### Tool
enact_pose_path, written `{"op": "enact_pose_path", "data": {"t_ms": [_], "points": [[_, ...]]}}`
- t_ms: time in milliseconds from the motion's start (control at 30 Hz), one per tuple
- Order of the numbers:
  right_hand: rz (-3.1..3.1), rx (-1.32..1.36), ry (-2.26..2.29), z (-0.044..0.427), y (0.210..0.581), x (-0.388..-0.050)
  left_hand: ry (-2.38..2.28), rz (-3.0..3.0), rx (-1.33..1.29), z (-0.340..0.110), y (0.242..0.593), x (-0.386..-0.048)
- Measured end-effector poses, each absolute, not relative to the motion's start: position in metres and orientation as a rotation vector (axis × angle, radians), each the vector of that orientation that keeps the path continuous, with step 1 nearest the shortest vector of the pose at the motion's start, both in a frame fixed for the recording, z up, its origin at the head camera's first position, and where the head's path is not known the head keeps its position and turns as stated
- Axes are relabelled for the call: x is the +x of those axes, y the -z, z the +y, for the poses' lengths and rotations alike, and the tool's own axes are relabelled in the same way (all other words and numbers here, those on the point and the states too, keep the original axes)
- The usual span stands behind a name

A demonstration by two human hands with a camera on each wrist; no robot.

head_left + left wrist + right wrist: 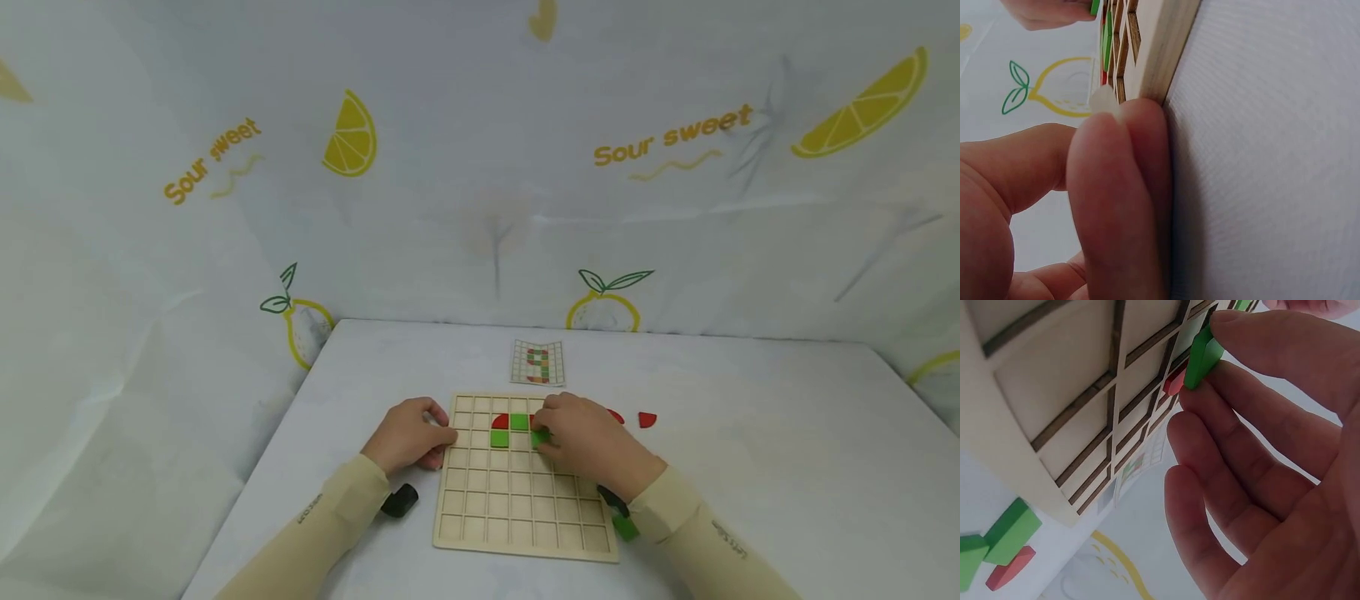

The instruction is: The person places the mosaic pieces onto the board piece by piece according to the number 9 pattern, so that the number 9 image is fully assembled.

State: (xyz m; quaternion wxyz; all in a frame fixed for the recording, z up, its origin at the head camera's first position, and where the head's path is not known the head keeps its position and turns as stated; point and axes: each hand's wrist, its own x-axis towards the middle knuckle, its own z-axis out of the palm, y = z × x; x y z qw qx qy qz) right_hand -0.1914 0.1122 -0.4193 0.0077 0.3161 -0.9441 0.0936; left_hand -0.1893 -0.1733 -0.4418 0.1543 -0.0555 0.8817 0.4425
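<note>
A wooden grid board [498, 504] lies flat on the white table. My right hand [592, 442] is over its upper right part, pinching a green square [1202, 357] between thumb and fingers, tilted over a cell in the right wrist view. In the grid sit a red quarter piece [500, 422], a green square [519, 422] beside it and another green square [499, 438] below the red one. A further red piece [1175, 381] shows close by the pinched square. At the board's left edge, my left hand [408, 435] touches the rim with its fingertips, thumb and fingers bent around it.
A small pattern card [537, 362] lies behind the board. Loose red pieces [647, 420] are right of the board, partly behind my right hand. Near my right sleeve lies a loose green piece [625, 527]. Patterned white cloth [450, 208] hangs behind the table.
</note>
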Motion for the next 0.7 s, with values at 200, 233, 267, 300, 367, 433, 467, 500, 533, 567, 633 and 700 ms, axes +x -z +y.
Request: {"op": "enact_pose_path", "data": {"t_ms": [200, 233, 267, 300, 367, 433, 467, 500, 533, 567, 633, 700], "points": [[-2.955, 0.99, -0.269, 0.1106, 0.4204, -0.1919, -1.278, 2.529, -0.145, -0.1738, 0.4414, -0.1895], [-2.954, 0.988, -0.268, 0.1106, 0.4204, -0.1917, -1.279, 2.528, -0.145, -0.1739, 0.4411, -0.1896], [-2.955, 0.986, -0.266, 0.1105, 0.4207, -0.1916, -1.28, 2.526, -0.146, -0.174, 0.441, -0.1898], [-2.957, 0.983, -0.265, 0.1105, 0.4211, -0.1915, -1.281, 2.525, -0.147, -0.174, 0.441, -0.1899], [-2.961, 0.976, -0.266, 0.1108, 0.4218, -0.1916, -1.281, 2.522, -0.148, -0.174, 0.4413, -0.1901], [-2.963, 0.97, -0.268, 0.1107, 0.4216, -0.1914, -1.284, 2.518, -0.15, -0.1739, 0.4416, -0.1902], [-2.964, 0.968, -0.267, 0.1106, 0.4218, -0.1915, -1.282, 2.517, -0.15, -0.1738, 0.4418, -0.1902], [-2.96, 0.972, -0.266, 0.1106, 0.422, -0.1917, -1.283, 2.516, -0.151, -0.1738, 0.4419, -0.1901], [-2.955, 0.978, -0.266, 0.1106, 0.4221, -0.1918, -1.283, 2.516, -0.151, -0.1737, 0.4419, -0.19], [-2.95, 0.984, -0.264, 0.1104, 0.4217, -0.1917, -1.284, 2.515, -0.152, -0.1737, 0.4419, -0.19], [-2.939, 0.995, -0.263, 0.1103, 0.4217, -0.1919, -1.283, 2.518, -0.152, -0.1737, 0.4419, -0.1898], [-2.93, 1.005, -0.267, 0.1103, 0.4213, -0.1919, -1.283, 2.521, -0.151, -0.1739, 0.4418, -0.1897]]}}
